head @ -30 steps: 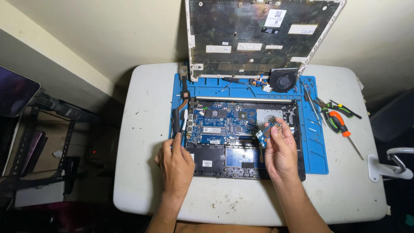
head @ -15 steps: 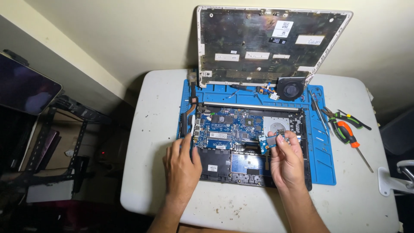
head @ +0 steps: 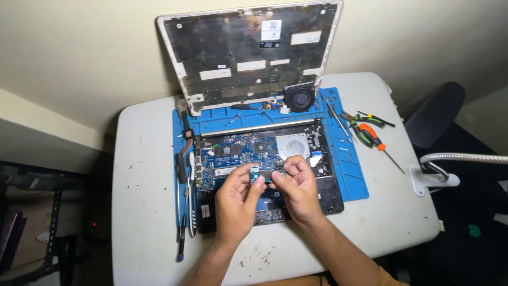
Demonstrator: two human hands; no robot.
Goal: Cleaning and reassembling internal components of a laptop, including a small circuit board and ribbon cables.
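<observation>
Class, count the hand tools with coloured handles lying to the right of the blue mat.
2: green-handled pliers and an orange-handled screwdriver, side by side on the white table. Others may be hidden.

Both bare forearms enter from the bottom edge and converge toward the centre. Left hand (head: 236,198): raised, palm facing right, thumb and forefinger closed in a pinch. Right hand (head: 297,186): back toward the camera, fingers curled, fingertips (head: 279,170) pinched. The two hands meet, fingertips nearly touching.
</observation>
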